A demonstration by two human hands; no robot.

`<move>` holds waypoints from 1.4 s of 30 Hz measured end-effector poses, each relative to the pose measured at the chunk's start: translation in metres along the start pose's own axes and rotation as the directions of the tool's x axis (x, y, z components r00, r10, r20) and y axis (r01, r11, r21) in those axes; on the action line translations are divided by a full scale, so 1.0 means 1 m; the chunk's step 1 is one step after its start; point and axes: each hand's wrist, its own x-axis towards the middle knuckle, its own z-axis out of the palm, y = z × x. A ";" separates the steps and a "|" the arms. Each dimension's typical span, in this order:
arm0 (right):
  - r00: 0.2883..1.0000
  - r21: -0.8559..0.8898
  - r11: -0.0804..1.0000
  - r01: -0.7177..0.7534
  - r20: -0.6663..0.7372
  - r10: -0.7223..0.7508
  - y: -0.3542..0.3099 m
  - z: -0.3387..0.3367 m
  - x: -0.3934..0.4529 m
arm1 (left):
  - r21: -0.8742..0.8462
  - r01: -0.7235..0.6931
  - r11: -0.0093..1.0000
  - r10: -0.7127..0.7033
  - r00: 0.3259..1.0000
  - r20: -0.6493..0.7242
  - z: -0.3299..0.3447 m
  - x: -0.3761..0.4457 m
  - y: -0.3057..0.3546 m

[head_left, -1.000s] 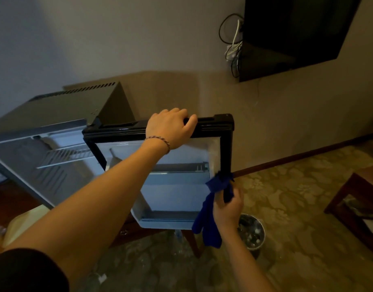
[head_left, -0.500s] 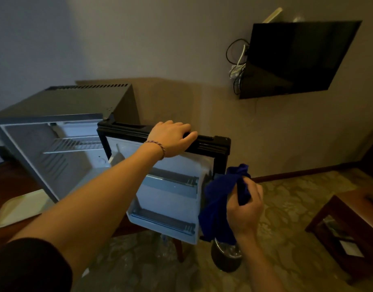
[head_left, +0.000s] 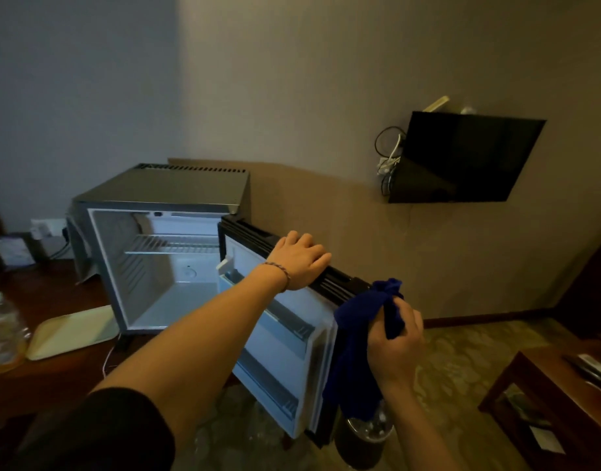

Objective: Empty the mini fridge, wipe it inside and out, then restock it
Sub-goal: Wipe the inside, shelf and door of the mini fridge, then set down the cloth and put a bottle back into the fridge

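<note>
Gripped: blue cloth (head_left: 355,334), bunched in the person's right hand (head_left: 396,338), fingers curled round it, its upper fold pressed against the outer top corner of the fridge door (head_left: 285,338), the rest hanging down along the door's free edge; left hand (head_left: 301,260), palm down on the door's black top rim, fingers curled over the far side, a braided band at the wrist; dark sleeve pushed up near the elbow.

Mini fridge (head_left: 177,188): grey cabinet, standing on a dark wooden desk (head_left: 54,372) near the wall; door swung wide toward the room; white interior holding one wire shelf (head_left: 171,244), nothing visible on it; door lining white with two rail pockets.

Desk items: pale tray (head_left: 71,331), flat, just left of the fridge base; clear plastic bottle (head_left: 2,329) at the far left edge, amber liquid low inside.

Room items: black television (head_left: 462,158) mounted on the wall, cables bundled at its left side; round bin (head_left: 363,440) on the patterned carpet below the door's corner; wooden side table (head_left: 557,396) at right.
</note>
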 end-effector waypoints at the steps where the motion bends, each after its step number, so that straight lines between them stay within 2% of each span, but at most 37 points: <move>1: 1.000 -0.013 1.000 0.013 0.000 -0.013 -0.006 0.000 -0.003 | -0.039 0.023 0.999 -0.024 1.000 -0.018 0.000 -0.003 0.001; 4: 0.997 -0.061 0.995 0.073 0.007 -0.073 -0.026 0.003 -0.016 | -0.217 0.037 0.976 -0.045 0.999 -0.029 -0.002 -0.016 -0.001; 7: 0.990 -0.142 0.980 0.139 0.029 -0.136 -0.044 0.007 -0.033 | -0.475 -0.004 0.880 -0.041 0.996 -0.084 -0.010 -0.037 -0.013; 9: 0.977 -0.212 0.955 0.205 0.101 -0.187 -0.054 0.018 -0.045 | -0.525 -0.017 0.851 -0.062 0.989 -0.133 -0.019 -0.055 -0.032; 13: 0.932 -0.241 0.924 0.296 0.282 -0.225 -0.071 0.066 -0.068 | -0.377 0.057 0.925 -0.110 0.987 -0.120 -0.028 -0.108 -0.095; 17: 0.891 -0.208 0.919 0.334 0.388 -0.236 -0.086 0.135 -0.092 | -0.220 0.272 0.937 -0.287 0.957 -0.041 -0.023 -0.178 -0.174; 20: 0.845 -0.173 0.915 0.364 0.474 -0.246 -0.093 0.189 -0.108 | -0.130 0.460 0.878 -0.463 0.886 0.016 -0.020 -0.223 -0.226; 24: 0.772 -0.121 0.921 0.370 0.591 -0.233 -0.097 0.264 -0.119 | -0.062 0.601 0.797 -0.598 0.799 0.066 -0.019 -0.264 -0.291; 29: 0.664 -0.013 0.920 0.392 0.696 -0.273 -0.100 0.362 -0.125 | -0.017 0.707 0.707 -0.704 0.705 0.083 -0.017 -0.293 -0.371; 32: 0.595 0.076 0.920 0.385 0.741 -0.310 -0.100 0.423 -0.126 | -0.016 0.784 0.620 -0.781 0.619 0.081 -0.014 -0.308 -0.412; 35: 0.541 0.094 0.929 0.357 0.790 -0.287 -0.103 0.482 -0.127 | 0.006 0.836 0.548 -0.831 0.545 0.111 -0.013 -0.322 -0.448; 38: 0.474 0.145 0.914 0.379 0.818 -0.326 -0.106 0.538 -0.128 | 0.034 0.882 0.470 -0.881 0.466 0.083 -0.011 -0.327 -0.486; 42: 0.396 0.143 0.906 0.399 0.864 -0.311 -0.106 0.605 -0.134 | 0.063 0.892 0.447 -0.892 0.441 0.097 -0.005 -0.330 -0.527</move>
